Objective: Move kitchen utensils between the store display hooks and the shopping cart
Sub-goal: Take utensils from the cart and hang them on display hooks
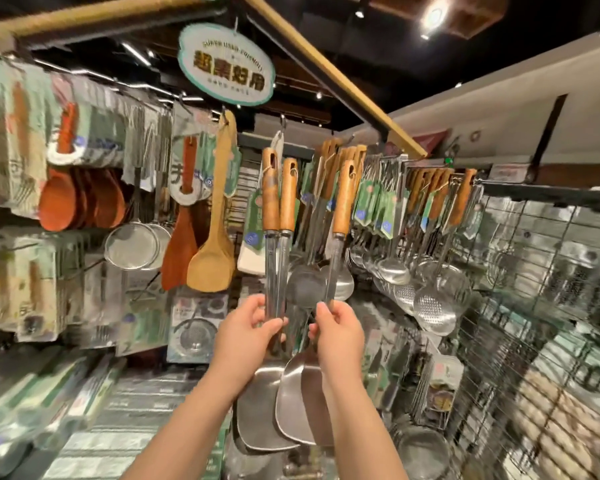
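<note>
I see the left hand [246, 330] with fingers curled round the steel shafts of two wood-handled spatulas [271, 202], side by side, handles up, blades down by the wrist. The right hand [338, 332] pinches the shaft of a third spatula [343, 199], same way up, just beside the pair. All three stand below the oval sign [226, 64]. Below and left of the sign hangs a pale wooden turner [210, 265]; further left, red-brown wooden spoons [80, 199]. Below and right of the sign, perforated skimmers [435, 303] hang against a wire grid panel [534, 306]. Edges blurred; I can't read the tags.
</note>
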`<state>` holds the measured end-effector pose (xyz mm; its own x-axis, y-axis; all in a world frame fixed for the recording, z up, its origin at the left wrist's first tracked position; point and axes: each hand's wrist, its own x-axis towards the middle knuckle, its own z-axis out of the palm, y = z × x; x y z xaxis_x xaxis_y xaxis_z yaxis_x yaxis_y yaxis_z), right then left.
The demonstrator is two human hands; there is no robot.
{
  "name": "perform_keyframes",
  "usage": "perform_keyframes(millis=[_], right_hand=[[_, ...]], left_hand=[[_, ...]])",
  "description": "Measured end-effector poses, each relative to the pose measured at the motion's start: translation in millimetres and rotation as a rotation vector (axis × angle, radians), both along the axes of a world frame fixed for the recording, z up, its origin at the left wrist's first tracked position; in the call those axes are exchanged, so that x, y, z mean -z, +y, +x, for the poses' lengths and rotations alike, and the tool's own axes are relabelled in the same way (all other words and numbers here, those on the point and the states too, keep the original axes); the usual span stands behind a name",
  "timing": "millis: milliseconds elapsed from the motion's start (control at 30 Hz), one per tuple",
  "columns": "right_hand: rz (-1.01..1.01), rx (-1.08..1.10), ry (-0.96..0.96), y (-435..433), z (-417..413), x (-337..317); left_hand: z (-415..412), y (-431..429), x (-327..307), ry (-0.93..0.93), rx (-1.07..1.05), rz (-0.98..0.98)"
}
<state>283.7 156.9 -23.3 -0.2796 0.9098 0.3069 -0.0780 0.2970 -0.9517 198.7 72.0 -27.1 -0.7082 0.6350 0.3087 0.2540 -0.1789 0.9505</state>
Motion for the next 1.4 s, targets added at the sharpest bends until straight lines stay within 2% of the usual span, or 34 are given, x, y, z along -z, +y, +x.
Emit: perform_keyframes(millis=[200, 433, 767, 1100, 1400], right_hand=[[0.076, 0.016, 0.046, 35.2, -16.4, -36.8], [0.128, 0.075, 0.001, 67.9, -28.8, -57.2], [0.109, 0.092, -0.046, 90.1, -46.3, -52.0], [0.052, 0.044, -0.093, 121.2, -78.4, -56.1], [-0.04, 0.033, -0.07, 144.5, -107.4, -66.3]], left_hand=[[-13.7, 19.6, -28.0, 0.078, -0.027, 0.045], [-26.9, 43.3, -43.4, 0.091, -0.029, 0.08], [-39.6, 54.1, -37.8, 0.041, -0.033, 0.081], [-53.7, 65.8, -41.4, 0.085, -0.046, 0.011], [-81.3, 92.2, -33.0, 0.223, -0.097, -0.093]])
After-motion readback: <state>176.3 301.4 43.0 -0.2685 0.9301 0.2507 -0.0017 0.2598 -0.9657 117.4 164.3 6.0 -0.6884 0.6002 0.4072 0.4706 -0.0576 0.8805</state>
